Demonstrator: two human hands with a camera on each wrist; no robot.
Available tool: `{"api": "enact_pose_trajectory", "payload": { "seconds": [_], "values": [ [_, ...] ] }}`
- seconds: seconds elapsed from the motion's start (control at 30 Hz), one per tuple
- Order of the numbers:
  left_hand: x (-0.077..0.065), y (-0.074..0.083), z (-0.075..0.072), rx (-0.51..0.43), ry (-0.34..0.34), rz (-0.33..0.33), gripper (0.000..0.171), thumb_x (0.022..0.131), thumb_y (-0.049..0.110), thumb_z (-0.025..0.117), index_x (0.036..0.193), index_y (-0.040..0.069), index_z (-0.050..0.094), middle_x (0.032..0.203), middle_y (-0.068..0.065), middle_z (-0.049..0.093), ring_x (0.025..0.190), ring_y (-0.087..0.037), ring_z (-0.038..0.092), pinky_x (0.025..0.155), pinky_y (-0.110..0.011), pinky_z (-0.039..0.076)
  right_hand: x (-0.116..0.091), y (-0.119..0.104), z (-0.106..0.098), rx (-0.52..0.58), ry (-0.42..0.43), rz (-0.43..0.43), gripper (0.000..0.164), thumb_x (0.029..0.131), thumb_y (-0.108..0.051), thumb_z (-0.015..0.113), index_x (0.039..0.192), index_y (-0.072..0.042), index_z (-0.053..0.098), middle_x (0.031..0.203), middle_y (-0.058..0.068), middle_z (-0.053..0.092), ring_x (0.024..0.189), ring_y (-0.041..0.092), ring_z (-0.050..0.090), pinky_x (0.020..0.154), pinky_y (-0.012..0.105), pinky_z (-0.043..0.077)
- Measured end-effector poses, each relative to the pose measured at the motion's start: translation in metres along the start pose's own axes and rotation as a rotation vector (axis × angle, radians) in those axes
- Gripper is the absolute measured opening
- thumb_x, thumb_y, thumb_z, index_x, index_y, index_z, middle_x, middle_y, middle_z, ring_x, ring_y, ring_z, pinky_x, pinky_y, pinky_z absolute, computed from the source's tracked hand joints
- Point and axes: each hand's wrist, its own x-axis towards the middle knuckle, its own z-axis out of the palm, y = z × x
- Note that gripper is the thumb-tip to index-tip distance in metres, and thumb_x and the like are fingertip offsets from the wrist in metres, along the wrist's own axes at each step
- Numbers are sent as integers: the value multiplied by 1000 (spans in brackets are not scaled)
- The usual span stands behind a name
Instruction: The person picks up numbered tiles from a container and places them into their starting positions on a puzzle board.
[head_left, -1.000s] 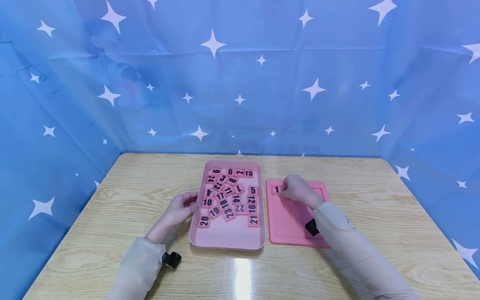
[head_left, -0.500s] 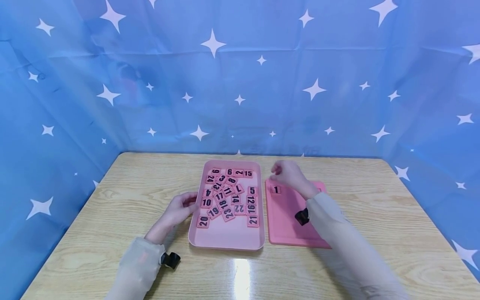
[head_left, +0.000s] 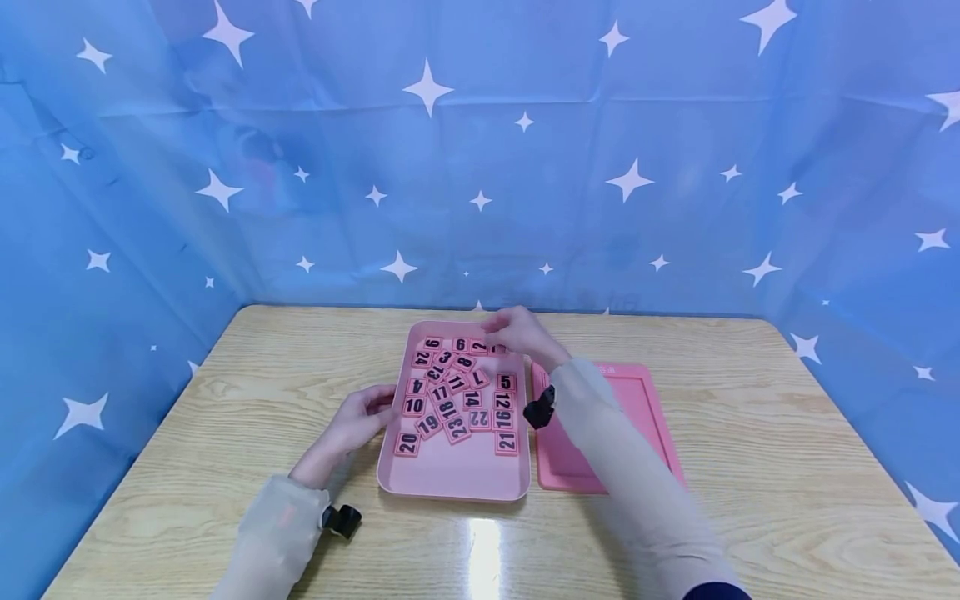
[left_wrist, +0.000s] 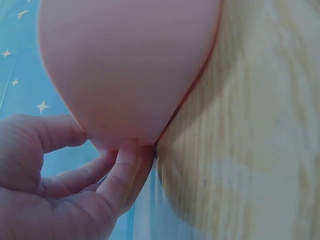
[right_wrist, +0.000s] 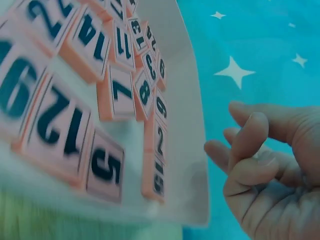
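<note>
In the head view, a light pink tray [head_left: 450, 479] holds several pink number tiles [head_left: 457, 383], scattered at different angles. My left hand [head_left: 362, 415] grips the tray's left side; the left wrist view shows fingertips against its outer wall [left_wrist: 130, 75]. My right hand [head_left: 519, 335] hovers over the tray's far right corner, partly hiding tile 15. In the right wrist view its loosely curled fingers [right_wrist: 250, 172] hold nothing and look apart from the rim, with tile 2 [right_wrist: 159, 139] and tile 15 [right_wrist: 156, 175] nearest. Right of the tray lies a darker pink board [head_left: 637, 408].
The right sleeve [head_left: 600, 425] passes over the board and hides its left part, including where tile 1 lay. The wooden table [head_left: 225, 400] reaches back to a blue star-patterned curtain [head_left: 480, 167]. Black cameras [head_left: 342, 521] are strapped to both wrists.
My right hand has let go of tile 1 on the board's far left corner, lifted away and moved left over the tray. My left hand has stayed at the tray's side.
</note>
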Motion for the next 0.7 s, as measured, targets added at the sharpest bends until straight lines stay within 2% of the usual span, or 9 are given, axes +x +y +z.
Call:
{"api": "enact_pose_trajectory", "payload": {
  "seconds": [0.1, 0.2, 0.4, 0.57, 0.7],
  "values": [
    [0, 0, 0, 4, 2, 5, 40, 87, -4, 55, 125, -15, 48, 117, -29, 56, 103, -35, 57, 88, -37, 50, 7, 0, 8, 39, 1, 39, 28, 87, -5, 63, 115, -2, 64, 100, 12, 64, 76, 20, 56, 72, 34, 50],
    [0, 0, 0, 12, 3, 10, 39, 87, -3, 55, 125, -15, 49, 117, -29, 56, 103, -35, 57, 88, -37, 49, 13, 4, 16, 79, 14, 70, 27, 87, -3, 61, 114, -2, 64, 95, 12, 62, 68, 17, 51, 66, 32, 46],
    [-1, 2, 0, 14, 3, 10, 40, 88, -2, 56, 125, -14, 49, 118, -29, 56, 103, -35, 57, 89, -37, 49, 17, 8, 27, 207, 54, 161, 25, 86, 1, 61, 111, -4, 65, 97, 10, 61, 74, 19, 53, 69, 32, 49],
    [-2, 3, -1, 0, -5, 4, 41, 88, -1, 56, 126, -14, 48, 119, -29, 55, 105, -36, 57, 90, -38, 49, 19, 9, 32, 148, 80, 166, 27, 83, 6, 61, 107, -4, 67, 90, 11, 62, 59, 15, 49, 55, 27, 44],
    [-2, 3, -1, -1, -4, 9, 41, 88, -1, 56, 125, -14, 48, 119, -29, 56, 104, -36, 57, 89, -38, 49, 20, 10, 35, 88, 94, 148, 27, 80, 8, 63, 103, -3, 68, 92, 10, 63, 57, 13, 49, 51, 24, 42]
  ]
}}
